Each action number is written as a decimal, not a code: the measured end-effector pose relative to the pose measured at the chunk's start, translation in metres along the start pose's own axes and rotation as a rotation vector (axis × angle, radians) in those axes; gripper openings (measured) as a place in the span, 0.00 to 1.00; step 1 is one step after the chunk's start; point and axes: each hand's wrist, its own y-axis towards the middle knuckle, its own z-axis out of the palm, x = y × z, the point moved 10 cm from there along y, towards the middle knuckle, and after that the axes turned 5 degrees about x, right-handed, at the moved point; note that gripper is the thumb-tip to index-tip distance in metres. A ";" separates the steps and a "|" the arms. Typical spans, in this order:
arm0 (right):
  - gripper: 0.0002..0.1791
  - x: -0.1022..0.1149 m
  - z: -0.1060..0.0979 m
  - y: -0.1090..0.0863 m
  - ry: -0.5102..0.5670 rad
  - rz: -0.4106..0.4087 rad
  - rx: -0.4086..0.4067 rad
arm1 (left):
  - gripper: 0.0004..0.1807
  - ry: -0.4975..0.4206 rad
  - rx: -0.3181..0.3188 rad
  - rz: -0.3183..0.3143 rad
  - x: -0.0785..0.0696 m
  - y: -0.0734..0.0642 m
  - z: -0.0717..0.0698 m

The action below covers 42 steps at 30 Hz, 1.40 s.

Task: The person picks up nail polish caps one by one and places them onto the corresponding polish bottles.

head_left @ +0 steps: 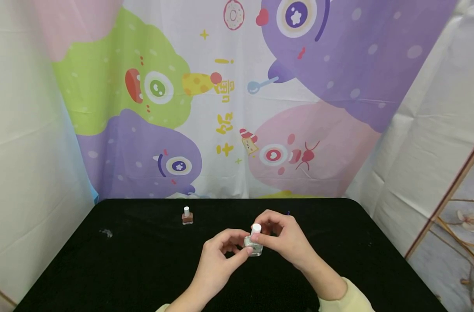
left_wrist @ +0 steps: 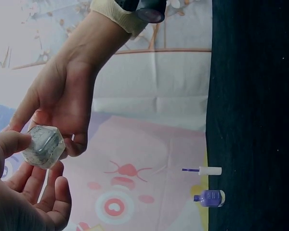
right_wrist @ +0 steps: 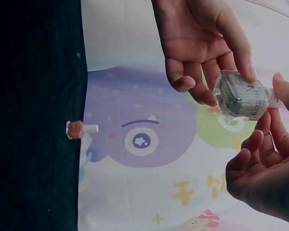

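A clear bottle of nail polish (head_left: 253, 248) with dark-speckled, pale contents and a white cap is held above the black table, slightly tilted. My left hand (head_left: 221, 260) grips its glass body between thumb and fingers. The thumb and fingers of my right hand (head_left: 289, 240) pinch the white cap (head_left: 256, 228) at the top. In the left wrist view, the bottle's base (left_wrist: 44, 147) faces the camera and the cap is hidden. The right wrist view shows the cap's lower part between my right thumb and fingers; the cap appears seated on the neck.
A brown nail polish bottle (head_left: 187, 219) stands capped near the table's far edge. Behind my right hand stand an uncapped purple polish bottle (left_wrist: 212, 198) and its upright brush cap (left_wrist: 210, 171). A crumpled clear scrap (head_left: 106, 233) lies far left. A cartoon curtain (head_left: 237, 173) hangs behind the table.
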 end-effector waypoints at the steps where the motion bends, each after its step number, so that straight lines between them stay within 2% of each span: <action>1: 0.06 0.000 0.000 0.000 -0.003 0.004 -0.003 | 0.10 -0.001 -0.001 0.001 0.000 0.000 0.000; 19: 0.11 -0.007 0.003 0.003 -0.018 0.070 -0.040 | 0.11 0.013 -0.011 0.007 0.002 0.001 0.000; 29: 0.12 -0.008 0.005 0.004 -0.024 0.077 -0.037 | 0.11 0.017 -0.003 0.003 0.003 0.001 -0.001; 33: 0.11 -0.006 0.005 0.004 -0.003 0.047 -0.008 | 0.11 0.016 0.001 -0.003 0.003 0.001 -0.003; 38: 0.14 -0.001 0.000 0.001 0.019 -0.021 0.030 | 0.11 0.015 0.001 -0.018 0.004 0.001 -0.005; 42: 0.16 0.003 -0.001 -0.001 0.049 -0.041 0.076 | 0.12 0.007 0.005 -0.024 0.005 0.001 -0.006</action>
